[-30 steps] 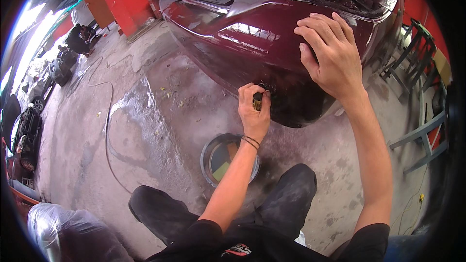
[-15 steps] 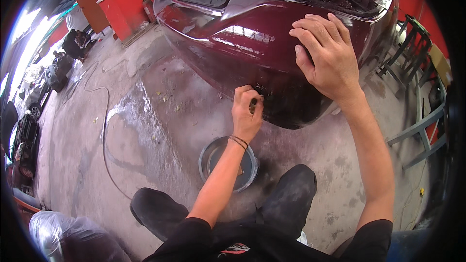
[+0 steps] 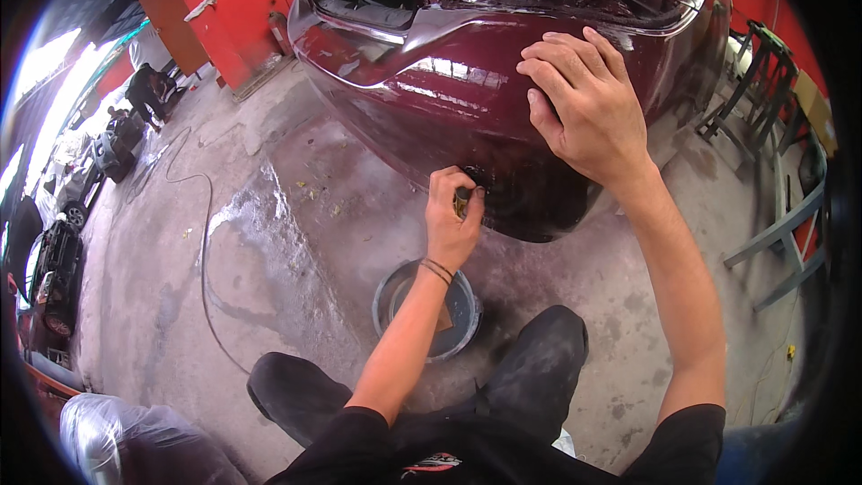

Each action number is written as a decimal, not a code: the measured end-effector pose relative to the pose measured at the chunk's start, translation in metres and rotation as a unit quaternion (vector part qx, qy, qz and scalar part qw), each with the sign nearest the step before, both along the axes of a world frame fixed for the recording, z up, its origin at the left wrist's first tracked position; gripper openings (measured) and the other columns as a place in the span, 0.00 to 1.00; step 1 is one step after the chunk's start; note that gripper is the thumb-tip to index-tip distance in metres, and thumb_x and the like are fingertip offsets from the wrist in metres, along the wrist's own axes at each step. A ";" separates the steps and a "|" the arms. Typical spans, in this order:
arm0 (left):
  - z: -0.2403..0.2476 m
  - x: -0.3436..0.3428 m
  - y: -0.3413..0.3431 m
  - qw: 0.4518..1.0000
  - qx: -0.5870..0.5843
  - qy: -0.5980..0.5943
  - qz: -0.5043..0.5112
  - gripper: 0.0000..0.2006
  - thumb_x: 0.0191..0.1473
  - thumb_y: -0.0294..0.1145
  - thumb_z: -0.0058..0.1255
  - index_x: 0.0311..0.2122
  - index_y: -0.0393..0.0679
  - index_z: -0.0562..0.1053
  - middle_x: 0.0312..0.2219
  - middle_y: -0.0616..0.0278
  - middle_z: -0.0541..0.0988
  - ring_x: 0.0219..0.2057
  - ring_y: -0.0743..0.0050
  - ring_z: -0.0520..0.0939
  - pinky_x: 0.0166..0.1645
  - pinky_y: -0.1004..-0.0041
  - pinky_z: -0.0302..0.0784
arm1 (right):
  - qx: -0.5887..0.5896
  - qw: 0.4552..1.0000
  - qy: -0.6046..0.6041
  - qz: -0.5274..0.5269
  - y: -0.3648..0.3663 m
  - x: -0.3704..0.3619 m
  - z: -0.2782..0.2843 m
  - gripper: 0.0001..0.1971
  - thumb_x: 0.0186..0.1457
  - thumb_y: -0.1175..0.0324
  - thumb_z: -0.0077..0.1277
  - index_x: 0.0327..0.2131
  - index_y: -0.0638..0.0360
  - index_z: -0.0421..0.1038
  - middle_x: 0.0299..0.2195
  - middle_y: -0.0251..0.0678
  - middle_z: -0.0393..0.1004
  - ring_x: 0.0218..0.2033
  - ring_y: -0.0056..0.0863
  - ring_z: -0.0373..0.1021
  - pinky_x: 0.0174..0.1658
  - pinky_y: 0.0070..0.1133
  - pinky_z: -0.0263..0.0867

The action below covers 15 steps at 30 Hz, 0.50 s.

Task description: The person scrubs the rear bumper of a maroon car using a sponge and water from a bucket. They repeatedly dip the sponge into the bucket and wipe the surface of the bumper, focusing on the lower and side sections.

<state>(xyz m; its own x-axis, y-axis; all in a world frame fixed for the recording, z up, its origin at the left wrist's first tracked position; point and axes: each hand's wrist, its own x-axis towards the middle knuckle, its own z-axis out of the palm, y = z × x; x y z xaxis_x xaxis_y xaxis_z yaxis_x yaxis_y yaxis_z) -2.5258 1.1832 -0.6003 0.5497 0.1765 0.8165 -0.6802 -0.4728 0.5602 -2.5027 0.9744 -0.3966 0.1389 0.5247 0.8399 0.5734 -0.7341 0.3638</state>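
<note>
A dark red car bumper [image 3: 422, 121], glossy on its upper face and duller lower down, fills the upper middle of the view. My left hand [image 3: 453, 224] is closed at its lower edge, pinching something small with a dark and yellowish part [image 3: 461, 203]; the fingers hide most of it. Higher and to the right, my right hand [image 3: 593, 121] is against or just over the bumper, palm down, its fingers spread and slightly bent. Whether its fingertips touch the surface I cannot tell. Below my left wrist stands a round grey bucket [image 3: 384, 301] holding a brown flat piece [image 3: 444, 317].
A thin hose [image 3: 206, 251] snakes over the concrete floor at left. Metal stands [image 3: 750, 94] and a grey frame [image 3: 781, 238] are at right. Plastic-covered material [image 3: 117, 431] lies lower left. Another person [image 3: 153, 90] bends down far left, near parked cars [image 3: 61, 274].
My right hand has shifted slightly left over the bumper. My left hand has moved a little down, still closed, and a yellowish part now shows in it. The view has tilted slightly.
</note>
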 end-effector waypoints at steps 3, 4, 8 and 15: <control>0.015 -0.012 -0.022 0.993 -0.025 0.028 0.109 0.09 0.61 0.23 0.62 0.46 0.40 0.78 0.42 0.53 0.81 0.43 0.53 0.83 0.50 0.62 0.78 | 0.005 1.000 -0.005 0.002 -0.008 0.003 -0.005 0.11 0.56 0.69 0.61 0.44 0.52 0.80 0.48 0.27 0.80 0.57 0.30 0.74 0.71 0.38 0.61; 0.017 -0.012 -0.020 0.991 -0.009 0.017 0.131 0.09 0.61 0.24 0.63 0.46 0.40 0.79 0.42 0.53 0.81 0.43 0.52 0.84 0.50 0.61 0.79 | 0.008 1.000 -0.006 0.009 -0.008 0.003 -0.004 0.11 0.56 0.69 0.61 0.43 0.52 0.80 0.48 0.27 0.80 0.57 0.30 0.75 0.71 0.38 0.62; 0.024 -0.008 -0.013 0.975 0.093 -0.020 0.201 0.12 0.59 0.24 0.64 0.48 0.43 0.81 0.44 0.55 0.84 0.44 0.52 0.85 0.49 0.60 0.78 | 0.023 0.999 -0.018 0.024 -0.010 0.006 -0.007 0.10 0.56 0.68 0.61 0.42 0.53 0.80 0.46 0.28 0.80 0.56 0.29 0.75 0.70 0.37 0.62; 0.032 -0.006 0.001 0.943 0.231 -0.080 0.226 0.10 0.54 0.24 0.68 0.42 0.45 0.82 0.39 0.61 0.85 0.41 0.59 0.86 0.47 0.61 0.76 | 0.036 0.999 -0.017 0.031 -0.013 0.011 -0.013 0.10 0.56 0.66 0.62 0.41 0.53 0.81 0.46 0.28 0.80 0.56 0.29 0.74 0.71 0.37 0.61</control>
<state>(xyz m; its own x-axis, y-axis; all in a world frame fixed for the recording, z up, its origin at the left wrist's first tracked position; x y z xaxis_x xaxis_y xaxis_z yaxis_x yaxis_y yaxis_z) -2.5317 1.1837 -0.5684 0.3678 -0.0312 0.9294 -0.4093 -0.9028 0.1317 -2.4913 0.9612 -0.4094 0.0793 0.4699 0.8791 0.6065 -0.7226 0.3316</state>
